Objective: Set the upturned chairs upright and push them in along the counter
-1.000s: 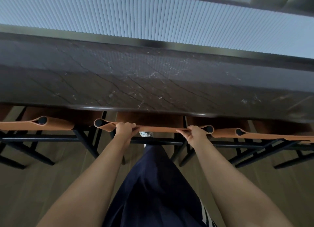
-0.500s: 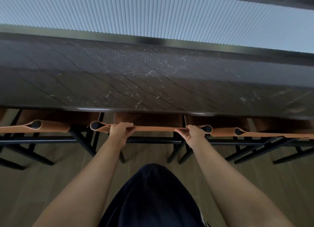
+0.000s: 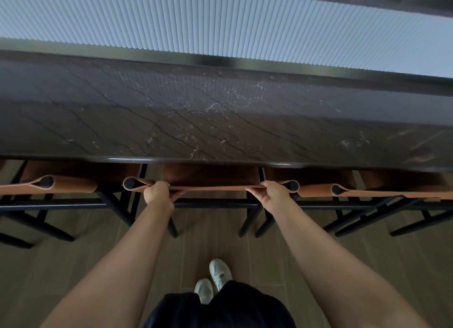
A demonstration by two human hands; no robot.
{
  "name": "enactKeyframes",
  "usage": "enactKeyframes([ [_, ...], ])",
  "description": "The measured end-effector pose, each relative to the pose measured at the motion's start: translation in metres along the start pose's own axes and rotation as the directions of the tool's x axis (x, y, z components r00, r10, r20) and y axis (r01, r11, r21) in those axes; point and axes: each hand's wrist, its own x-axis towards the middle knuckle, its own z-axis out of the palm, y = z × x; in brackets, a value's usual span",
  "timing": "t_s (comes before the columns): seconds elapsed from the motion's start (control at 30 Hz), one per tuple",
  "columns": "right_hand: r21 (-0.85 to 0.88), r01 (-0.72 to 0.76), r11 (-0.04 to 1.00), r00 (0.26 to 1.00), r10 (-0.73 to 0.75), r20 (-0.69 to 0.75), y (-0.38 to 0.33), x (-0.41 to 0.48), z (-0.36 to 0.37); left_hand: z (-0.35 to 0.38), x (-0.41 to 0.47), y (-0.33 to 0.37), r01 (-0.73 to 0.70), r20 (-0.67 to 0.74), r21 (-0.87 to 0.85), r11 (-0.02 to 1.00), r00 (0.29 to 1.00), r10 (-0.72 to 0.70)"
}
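Under the tabletop (image 3: 220,112) edge, the middle chair (image 3: 210,177) sits upright and looks mostly tucked in. Left hand (image 3: 158,192) and right hand (image 3: 272,195) both clamp its leather back strap (image 3: 210,188). That strap looks floppy, so I'd push nearer the stiff black posts (image 3: 129,183).

- Both forearms (image 3: 127,266) bare along their whole visible length
- The left hand (image 3: 157,192) and right hand (image 3: 269,195) bare as well
- A loose, plain dark navy garment (image 3: 220,310) over the lower body
- Pale, whitish sneakers (image 3: 220,273) with rounded toes showing just beyond its hem
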Motion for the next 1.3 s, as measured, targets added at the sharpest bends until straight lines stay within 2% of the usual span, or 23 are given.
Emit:
enactKeyframes([
  [0.27, -0.010, -0.025, 1.000, 0.998, 0.026, 0.053, 0.012, -0.003, 0.009, -0.015, 0.009, 0.011, -0.002, 0.004, -0.026, 1.000, 1.000, 0.003],
  [0.47, 0.028, -0.017, 0.999, 0.999, 0.017, 0.027, 0.012, -0.003, 0.012, -0.015, 0.012, 0.022, 0.034, 0.074, -0.002, 0.999, 0.997, -0.034],
  [0.67, 0.013, 0.004, 1.000, 1.000, -0.003, -0.020, 0.017, -0.002, 0.021, -0.012, 0.017, 0.027, 0.019, 0.065, 0.014, 1.000, 0.998, -0.020],
  [0.93, 0.013, 0.010, 1.000, 1.000, -0.010, -0.001, 0.018, -0.007, 0.019, -0.016, 0.021, 0.026, 0.034, 0.099, 0.010, 0.999, 0.994, -0.035],
  [1.13, 0.110, -0.070, 0.991, 0.988, 0.054, 0.142, 0.013, -0.023, 0.011, -0.013, 0.007, 0.024, 0.018, 0.133, -0.025, 1.000, 0.991, -0.014],
  [1.3, 0.068, -0.072, 0.995, 0.983, 0.059, 0.172, 0.014, -0.037, 0.010, -0.013, -0.011, 0.022, -0.017, 0.140, -0.015, 1.000, 0.990, 0.019],
])
